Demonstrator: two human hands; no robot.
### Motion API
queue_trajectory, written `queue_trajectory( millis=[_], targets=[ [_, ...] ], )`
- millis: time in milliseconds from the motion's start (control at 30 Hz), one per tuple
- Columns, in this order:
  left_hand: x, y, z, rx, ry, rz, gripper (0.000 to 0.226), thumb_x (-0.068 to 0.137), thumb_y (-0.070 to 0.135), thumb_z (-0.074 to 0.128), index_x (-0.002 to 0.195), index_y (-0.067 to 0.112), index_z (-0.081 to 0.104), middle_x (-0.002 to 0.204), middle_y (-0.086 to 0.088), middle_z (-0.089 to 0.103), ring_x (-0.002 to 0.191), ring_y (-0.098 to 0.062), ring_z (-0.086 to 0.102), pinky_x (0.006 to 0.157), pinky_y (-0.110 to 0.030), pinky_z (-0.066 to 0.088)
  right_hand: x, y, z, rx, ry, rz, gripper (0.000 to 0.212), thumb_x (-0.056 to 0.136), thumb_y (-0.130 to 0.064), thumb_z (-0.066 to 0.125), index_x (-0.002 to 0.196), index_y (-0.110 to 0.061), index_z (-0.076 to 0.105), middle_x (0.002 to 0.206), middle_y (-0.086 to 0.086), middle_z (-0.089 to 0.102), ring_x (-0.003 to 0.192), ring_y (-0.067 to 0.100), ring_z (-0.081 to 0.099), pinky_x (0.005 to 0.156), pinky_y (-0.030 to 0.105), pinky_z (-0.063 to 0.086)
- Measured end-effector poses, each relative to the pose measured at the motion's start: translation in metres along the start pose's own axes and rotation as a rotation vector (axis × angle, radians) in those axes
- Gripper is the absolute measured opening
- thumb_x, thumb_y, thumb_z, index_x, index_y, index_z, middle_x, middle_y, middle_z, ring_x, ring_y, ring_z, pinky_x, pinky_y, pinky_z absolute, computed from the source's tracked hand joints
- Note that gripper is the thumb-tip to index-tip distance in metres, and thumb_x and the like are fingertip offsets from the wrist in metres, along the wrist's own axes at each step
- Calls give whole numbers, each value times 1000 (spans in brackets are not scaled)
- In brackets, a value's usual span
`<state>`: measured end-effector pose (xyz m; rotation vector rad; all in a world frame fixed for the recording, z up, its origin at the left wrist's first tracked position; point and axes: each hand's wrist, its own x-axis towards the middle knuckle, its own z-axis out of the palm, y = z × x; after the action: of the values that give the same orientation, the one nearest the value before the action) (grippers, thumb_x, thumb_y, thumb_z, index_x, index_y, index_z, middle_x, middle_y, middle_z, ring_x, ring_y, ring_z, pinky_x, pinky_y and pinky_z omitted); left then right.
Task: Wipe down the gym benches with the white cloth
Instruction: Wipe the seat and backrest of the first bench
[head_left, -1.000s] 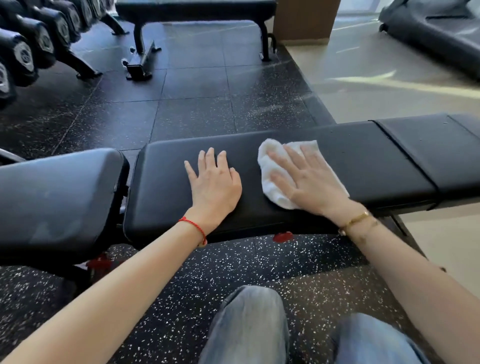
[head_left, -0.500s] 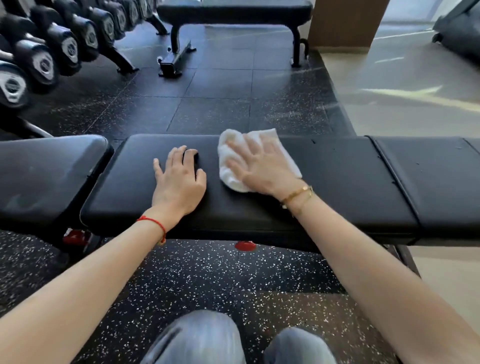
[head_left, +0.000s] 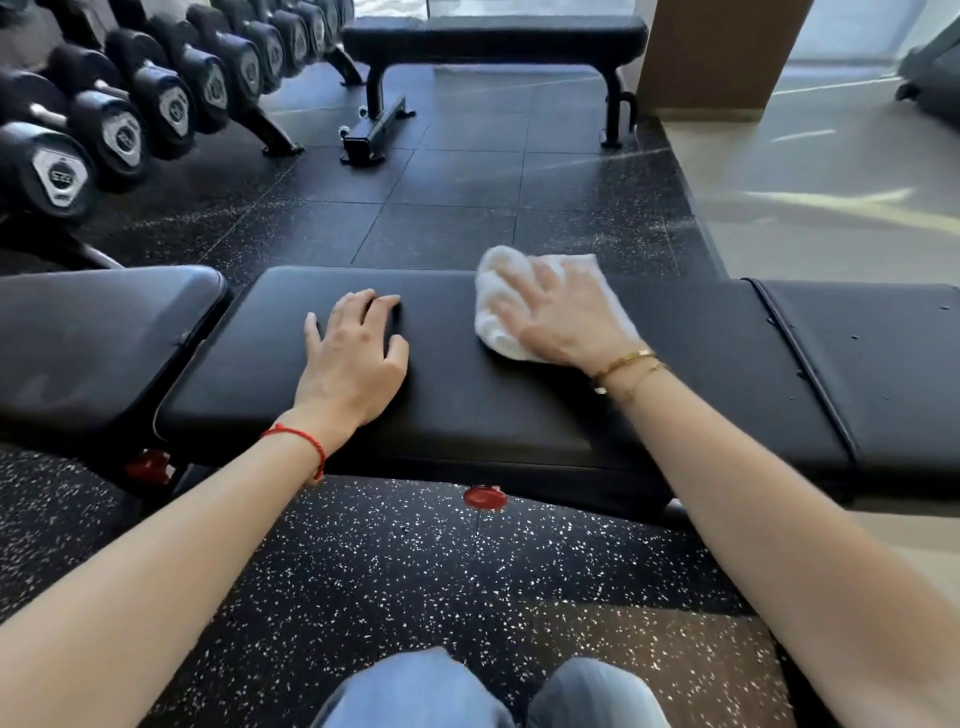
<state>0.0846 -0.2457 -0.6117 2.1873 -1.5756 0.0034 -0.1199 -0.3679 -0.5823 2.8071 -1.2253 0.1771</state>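
Several black rubber-headed dumbbells (head_left: 124, 130) sit in a row on a rack at the far left, above a black speckled rubber floor (head_left: 415, 571). Below them, a black padded bench section (head_left: 88, 332) lies at the left edge, just beside the long black padded gym bench (head_left: 467, 415) that runs across the middle. The left hand (head_left: 353, 358), with a red cord bracelet (head_left: 306, 447) at its wrist, rests palm down on that pad with the fingers loosely spread and slightly bent. Near it to the right, the right hand (head_left: 556, 317) presses flat with spread fingers on the crumpled white cloth (head_left: 498, 296), which lies on the bench's far edge. Gold bracelets (head_left: 626, 369) circle that wrist. A red round knob (head_left: 484, 498) shows under the bench's near edge. Farther back stands a second flat black bench (head_left: 493, 36), and a brown pillar (head_left: 717, 57) rises at the upper right.
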Motion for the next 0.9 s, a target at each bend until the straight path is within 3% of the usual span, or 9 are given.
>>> queue_trajectory(
  millis=[100, 233, 367, 500, 633, 767, 900],
  targets=[
    [0, 0, 0, 13, -14, -10, 49, 96, 26, 42, 144, 24, 41, 156, -5, 34, 149, -19, 22, 122, -58, 4, -39, -21, 5, 119, -79, -71, 58, 99, -60, 19, 154, -42, 11, 158, 0, 22, 144, 34, 19, 119, 53, 10],
    [0, 0, -2, 9, -18, -17, 49, 96, 26, 43, 145, 23, 42, 156, -7, 34, 149, -20, 22, 122, -57, 4, -112, 4, -10, 69, -92, -187, 69, 92, -69, 10, 156, -43, 9, 163, -6, 15, 149, 28, 13, 121, 49, 12],
    [-1, 2, -2, 13, -17, -30, 51, 96, 27, 43, 147, 23, 42, 157, -7, 34, 150, -21, 22, 122, -56, 4, -148, 19, -13, 14, -54, -128, 71, 94, -72, 17, 157, -40, 12, 163, 1, 21, 149, 36, 20, 120, 51, 18],
    [0, 2, 0, 15, -24, -42, 52, 97, 26, 42, 148, 22, 41, 159, -8, 32, 151, -23, 20, 122, -55, 3, -138, -45, 6, -184, 30, -234, 67, 99, -67, 24, 158, -36, 13, 161, 13, 26, 142, 47, 26, 116, 58, 21],
    [2, -2, -3, 8, -40, -28, 51, 98, 25, 42, 148, 24, 41, 160, -6, 31, 151, -20, 20, 123, -54, 4, -125, -90, 18, -246, 110, -147, 62, 99, -65, 30, 154, -38, 29, 155, 9, 41, 137, 43, 42, 112, 53, 36],
    [1, -5, -4, 25, -45, -17, 51, 98, 26, 40, 149, 25, 40, 160, -5, 31, 151, -21, 20, 123, -54, 5, -165, -32, 20, -301, 198, -90, 63, 97, -65, 40, 151, -33, 39, 148, 10, 50, 131, 42, 50, 105, 51, 44],
    [0, 0, -4, 36, -53, -34, 52, 98, 25, 39, 150, 24, 38, 161, -7, 28, 151, -22, 18, 123, -55, 3, -182, -2, 16, -259, 176, 29, 65, 96, -69, 40, 151, -32, 40, 145, 12, 51, 125, 44, 52, 106, 55, 40]
  ],
)
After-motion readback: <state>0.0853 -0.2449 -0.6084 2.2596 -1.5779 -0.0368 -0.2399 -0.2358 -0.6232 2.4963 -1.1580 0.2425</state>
